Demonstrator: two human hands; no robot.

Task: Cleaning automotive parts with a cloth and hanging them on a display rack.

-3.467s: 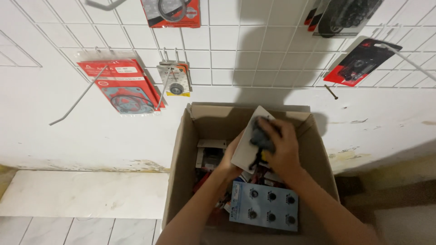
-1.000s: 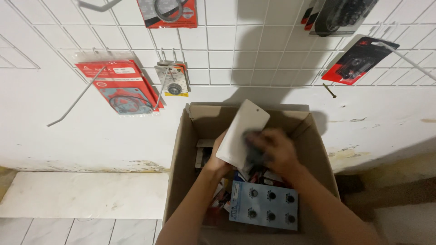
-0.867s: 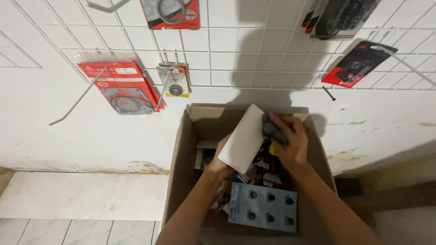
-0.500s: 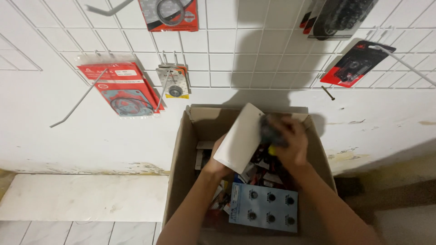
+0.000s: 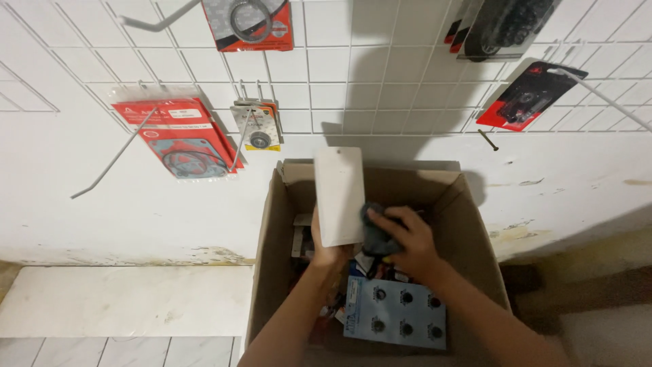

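My left hand (image 5: 326,250) holds a flat white card-backed package (image 5: 338,196) upright by its lower edge, over an open cardboard box (image 5: 275,224). My right hand (image 5: 402,239) is closed on a dark grey cloth (image 5: 375,231) and presses it against the package's lower right side. Inside the box lie several packaged parts, among them a blue blister card with round pieces (image 5: 396,312).
A white wire grid covers the wall behind the box. On its hooks hang a red gasket package (image 5: 178,136), a small bearing card (image 5: 259,127), a red ring package (image 5: 252,24) and red-and-black packages (image 5: 530,94) at right. A long bare hook (image 5: 115,158) sticks out at left.
The white package has turned more upright and faces the camera squarely. My right hand with the cloth has moved down from the package's upper right to its lower right.
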